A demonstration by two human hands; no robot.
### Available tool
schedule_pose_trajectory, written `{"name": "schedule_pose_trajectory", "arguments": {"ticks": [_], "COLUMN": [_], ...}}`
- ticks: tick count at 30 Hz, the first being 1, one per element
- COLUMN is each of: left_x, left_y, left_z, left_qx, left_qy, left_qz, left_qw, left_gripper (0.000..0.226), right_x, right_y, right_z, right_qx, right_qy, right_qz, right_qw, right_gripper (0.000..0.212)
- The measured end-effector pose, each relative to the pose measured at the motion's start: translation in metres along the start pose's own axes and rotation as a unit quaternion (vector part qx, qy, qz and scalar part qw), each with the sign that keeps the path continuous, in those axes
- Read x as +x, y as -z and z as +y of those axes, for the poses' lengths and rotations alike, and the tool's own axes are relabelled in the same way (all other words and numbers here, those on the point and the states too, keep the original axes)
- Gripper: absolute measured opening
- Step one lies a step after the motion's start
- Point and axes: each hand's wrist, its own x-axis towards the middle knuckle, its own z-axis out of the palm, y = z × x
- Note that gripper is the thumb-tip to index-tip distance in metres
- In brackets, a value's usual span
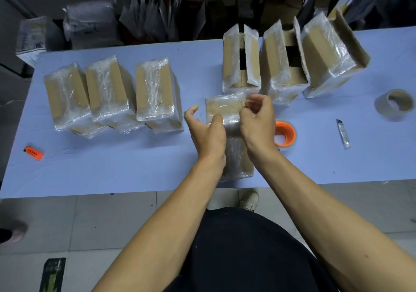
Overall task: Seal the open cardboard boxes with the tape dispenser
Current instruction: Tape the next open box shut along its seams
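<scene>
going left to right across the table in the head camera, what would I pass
Orange lighter → three sealed boxes → left hand → right hand → orange-core tape roll → utility knife → brown-core tape roll.

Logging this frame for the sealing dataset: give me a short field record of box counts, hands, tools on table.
sealed boxes: three in a row at table left
open boxes: three at table rear right, flaps up
box in work: lies flat at the table's front edge, under both hands
left hand: over that box, fingers loosely curled, holds nothing visible
right hand: fingertips pinched together above the box; what they pinch cannot be told
orange tape roll: on table, right of the hands
brown tape roll: far right
utility knife: between the rolls
lighter: front left
</scene>
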Motion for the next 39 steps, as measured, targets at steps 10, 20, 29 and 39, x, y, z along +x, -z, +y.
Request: {"name": "schedule_pose_trajectory", "arguments": {"ticks": [10, 20, 29, 39], "left_x": [0.012, 0.062, 0.022, 0.054], "left_y": [0.033, 0.045, 0.065, 0.059], "left_z": [-0.012, 0.007, -0.049, -0.036], "left_qx": [0.132, 0.151, 0.187, 0.259], "left_qy": [-0.082, -0.012, 0.069, -0.030], "left_qz": [-0.273, -0.212, -0.148, -0.105], "left_qw": [0.950, 0.965, 0.969, 0.960], "left_gripper": [0.046, 0.017, 0.050, 0.055], "right_x": [0.011, 0.014, -0.024, 0.007], "right_y": [0.009, 0.032, 0.025, -0.037], "right_z": [-0.002, 0.030, 0.093, 0.080], "right_qx": [-0.152, -0.042, -0.101, -0.102], "right_qy": [0.062, -0.048, -0.089, -0.037], "right_qz": [-0.014, -0.271, -0.259, -0.238], "right_qw": [0.986, 0.961, 0.957, 0.965], "right_gripper": [0.033, 0.049, 0.048, 0.049]}}
